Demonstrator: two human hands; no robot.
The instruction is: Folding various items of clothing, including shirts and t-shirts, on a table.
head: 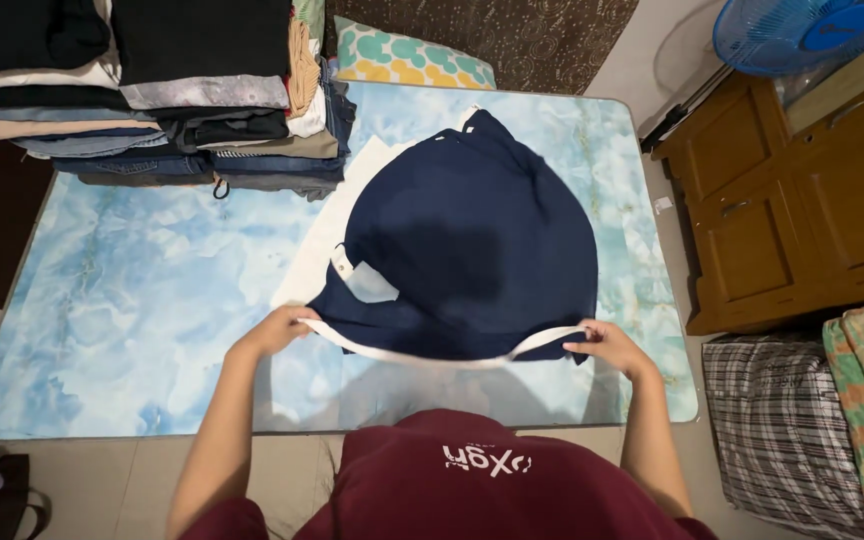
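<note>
A navy blue garment (477,240) with white trim billows in the air over the blue marbled table (142,300). My left hand (277,330) grips its near white-edged hem on the left side. My right hand (612,347) grips the same hem on the right. The white edge sags in a curve between the two hands. A white flat piece (337,235) lies on the table under the garment's left side, partly hidden by it.
Two tall stacks of folded clothes (152,90) fill the table's far left corner. A patterned pillow (407,57) lies beyond the far edge. To the right stand a wooden cabinet (802,190), a blue fan (802,30) and a checked bag (782,430).
</note>
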